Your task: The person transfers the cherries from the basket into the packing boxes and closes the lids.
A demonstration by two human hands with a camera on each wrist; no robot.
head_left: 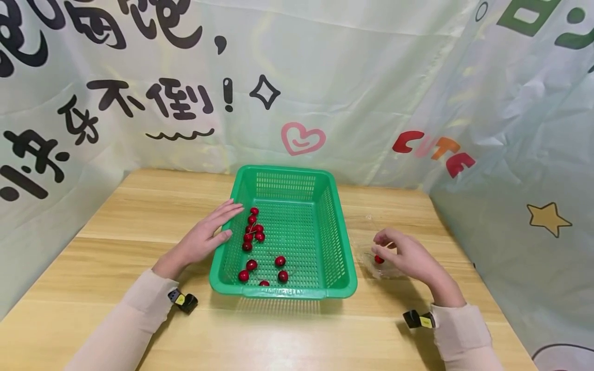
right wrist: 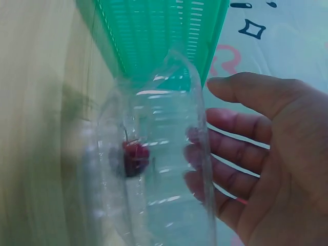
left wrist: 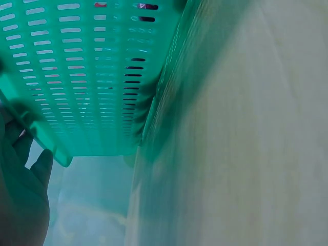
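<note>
A green plastic basket [head_left: 347, 247] stands in the middle of the table, with several red cherries [head_left: 280, 261] along its left side and front. My left hand [head_left: 204, 237] rests against the basket's left rim, its fingers fairly straight. To the right of the basket lies a clear plastic container [right wrist: 164, 205] with a single cherry [right wrist: 136, 158] inside. My right hand [head_left: 410, 257] is at this container, fingers loosely bent. In the right wrist view the fingertips are by the container's edge, apart from the cherry, and nothing is pinched between them.
The wooden table [head_left: 278, 335] extends around the basket. Behind it and at both sides hangs a pale printed cloth [head_left: 362, 93] with lettering, a pink heart and a star. Each wrist carries a small black strap device.
</note>
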